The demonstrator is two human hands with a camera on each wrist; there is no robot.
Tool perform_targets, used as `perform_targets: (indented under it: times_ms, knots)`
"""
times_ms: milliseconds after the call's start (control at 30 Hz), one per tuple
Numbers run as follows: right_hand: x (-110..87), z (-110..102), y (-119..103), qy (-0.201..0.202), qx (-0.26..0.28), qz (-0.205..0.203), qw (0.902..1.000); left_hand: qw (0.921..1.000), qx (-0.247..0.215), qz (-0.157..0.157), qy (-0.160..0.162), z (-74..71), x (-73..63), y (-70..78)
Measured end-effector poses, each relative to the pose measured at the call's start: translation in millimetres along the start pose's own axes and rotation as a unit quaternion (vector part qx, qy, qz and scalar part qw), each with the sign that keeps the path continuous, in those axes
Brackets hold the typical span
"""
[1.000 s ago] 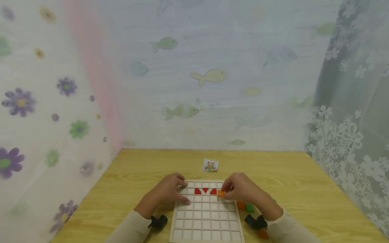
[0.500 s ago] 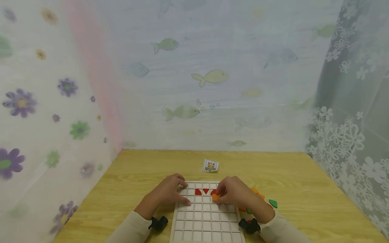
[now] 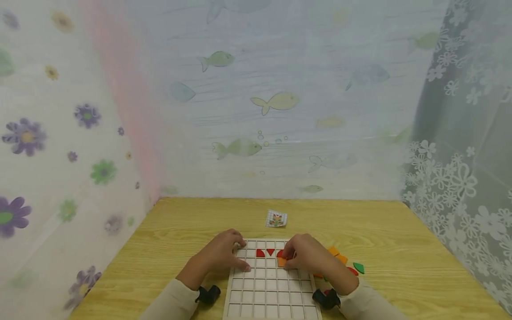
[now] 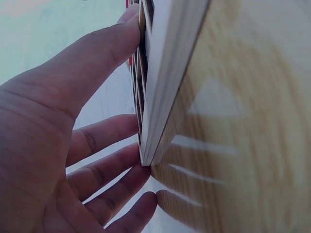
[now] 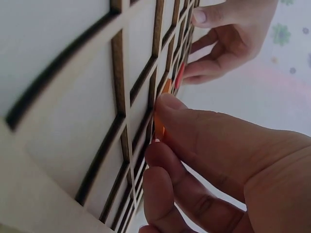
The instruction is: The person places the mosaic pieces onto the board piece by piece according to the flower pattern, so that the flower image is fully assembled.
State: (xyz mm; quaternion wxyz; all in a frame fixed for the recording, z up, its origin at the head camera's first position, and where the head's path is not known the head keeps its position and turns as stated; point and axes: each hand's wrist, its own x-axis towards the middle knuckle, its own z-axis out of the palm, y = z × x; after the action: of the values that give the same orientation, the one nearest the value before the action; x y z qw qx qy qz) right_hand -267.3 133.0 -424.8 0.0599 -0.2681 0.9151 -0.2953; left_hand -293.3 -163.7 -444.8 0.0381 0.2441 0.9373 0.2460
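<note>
A white gridded board [image 3: 266, 297] lies on the table in front of me. Along one of its far rows sit a red quarter-round tile [image 3: 260, 253], a small red triangle tile [image 3: 270, 252] and another red quarter-round tile [image 3: 280, 254], partly covered by my fingers. My right hand [image 3: 307, 254] pinches an orange square tile [image 3: 282, 262] between thumb and fingers, just below that second quarter-round. In the right wrist view the orange tile [image 5: 159, 127] is at the grid, mostly behind the thumb. Spread fingers of my left hand [image 3: 222, 253] touch the board's left side, thumb on its top.
Loose orange tiles [image 3: 338, 256], a green tile [image 3: 358, 268] and a red tile [image 3: 352, 270] lie right of the board, partly behind my right forearm. A small picture card [image 3: 276, 218] lies beyond the board. Printed curtains [image 3: 280, 133] stand behind the wooden table [image 3: 192, 218].
My right hand has moved left with the orange tile, from right of the second red quarter-round to just below it, then shifted slightly. The left hand has stayed in place.
</note>
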Motion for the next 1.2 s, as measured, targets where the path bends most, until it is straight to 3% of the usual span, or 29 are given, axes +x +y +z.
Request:
perform_targets:
  times_ms: [1200]
  knots:
    - [-0.4, 1.2, 1.3, 0.006, 0.012, 0.006, 0.9999, 0.9997, -0.007, -0.024, -0.007, -0.1, -2.4, 5.4]
